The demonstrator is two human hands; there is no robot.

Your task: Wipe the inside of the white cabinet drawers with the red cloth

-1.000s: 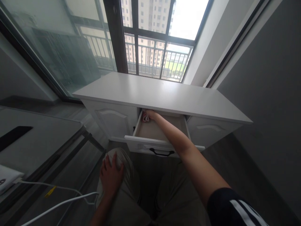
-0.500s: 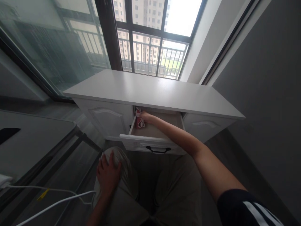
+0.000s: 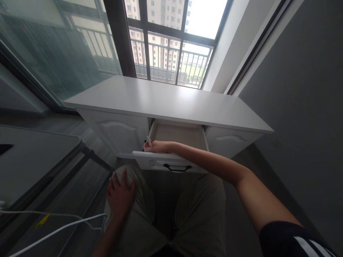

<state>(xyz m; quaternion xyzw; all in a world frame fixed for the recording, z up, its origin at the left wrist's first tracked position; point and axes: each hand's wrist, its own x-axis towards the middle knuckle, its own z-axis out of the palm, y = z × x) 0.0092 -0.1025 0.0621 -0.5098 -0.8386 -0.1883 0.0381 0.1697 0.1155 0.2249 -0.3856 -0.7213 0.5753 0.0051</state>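
My right hand [image 3: 159, 146] is closed round a red and white cloth [image 3: 147, 145], mostly covered by the fingers. Hand and cloth are at the front left corner of a pulled-out drawer [image 3: 178, 132], just behind its front panel. The drawer's pale bottom shows, and a black handle [image 3: 177, 167] is fixed to its front. My left hand [image 3: 122, 196] lies on my left knee with the fingers spread and nothing in it.
The drawer belongs to a white cabinet [image 3: 166, 98] standing before a window [image 3: 171, 43]. A grey-topped table [image 3: 34, 160] with a dark frame is at the left. White cables [image 3: 61, 228], one with a yellow tag [image 3: 43, 220], hang at lower left.
My right hand has moved the cloth from the drawer's back left toward its front left corner. The left hand stays on the knee. The view has shifted slightly.
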